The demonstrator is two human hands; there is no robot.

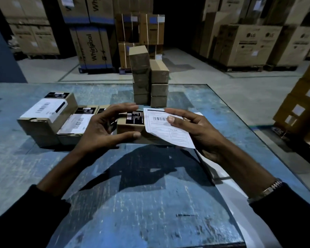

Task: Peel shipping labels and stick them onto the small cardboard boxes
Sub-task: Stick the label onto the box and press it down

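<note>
A white shipping label (166, 127) is pinched in the right hand (195, 129), its left edge overlapping the small box (131, 127) on the table (150, 203). That box is spanned by the left hand (104, 128), grip wide, thumb against the near face.

**Worn blue surface with boxes**

The surface (150, 203) is blue and scratched. On it stand two stacks of plain boxes (150, 85) at the far side, labelled boxes (48, 119) at the left, one small box (131, 127) in the middle, and white sheets (227, 190) at the right.
</note>
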